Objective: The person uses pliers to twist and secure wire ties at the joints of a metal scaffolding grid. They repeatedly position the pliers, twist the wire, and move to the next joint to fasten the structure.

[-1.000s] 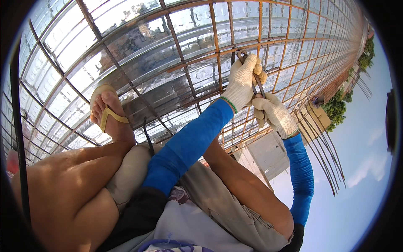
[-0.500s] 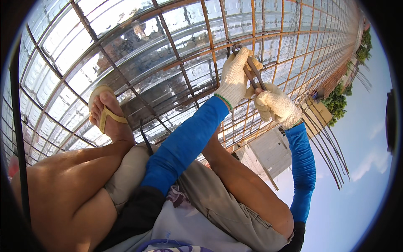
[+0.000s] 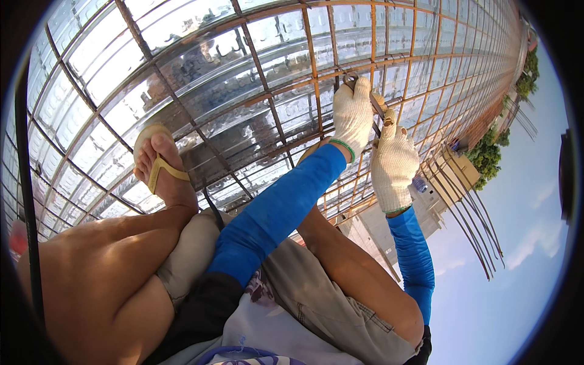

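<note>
My left hand, in a cream knit glove with a green cuff edge, is closed around the head end of dark metal pincers. The rounded jaws rise just past its fingers, against the rusty rebar grid. My right hand, gloved alike with worn fingertips, is closed at the handle end, its back turned up. Its fingers partly hide the handles. Whether the jaws grip a tie wire is too small to tell.
Shiny ribbed metal decking lies beneath the bars. My foot in a yellow flip-flop rests on the grid at left. Bare rebar ends stick out at right, by the deck's edge, with buildings and trees beyond.
My right hand has turned over and swung leftward and up along the handles, so its back now shows. My left hand has shifted slightly right and down, still closed at the pincers' head.
</note>
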The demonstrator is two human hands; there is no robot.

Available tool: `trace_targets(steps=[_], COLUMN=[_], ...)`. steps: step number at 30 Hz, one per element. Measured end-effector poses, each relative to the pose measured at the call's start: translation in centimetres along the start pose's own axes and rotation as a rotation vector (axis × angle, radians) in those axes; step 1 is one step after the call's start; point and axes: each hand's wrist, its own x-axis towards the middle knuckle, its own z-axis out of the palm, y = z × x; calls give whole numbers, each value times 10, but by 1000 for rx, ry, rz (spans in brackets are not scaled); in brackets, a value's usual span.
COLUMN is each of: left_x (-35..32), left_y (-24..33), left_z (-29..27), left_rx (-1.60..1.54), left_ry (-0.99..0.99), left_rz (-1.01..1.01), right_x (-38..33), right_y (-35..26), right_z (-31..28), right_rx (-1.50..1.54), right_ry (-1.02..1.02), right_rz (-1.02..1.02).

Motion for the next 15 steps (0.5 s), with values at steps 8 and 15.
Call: trace_targets(steps=[8, 15], left_x=[-3, 3], left_y=[-6, -10], left_z=[-14, -36], left_rx=[-81, -260], left_ry=[-123, -308], left_rz=[-54, -88], right_x=[1, 57], right_y=[9, 63], right_z=[-10, -34], right_rx=[90, 1369], right_ry=[-170, -1019], right_rz=[-96, 248])
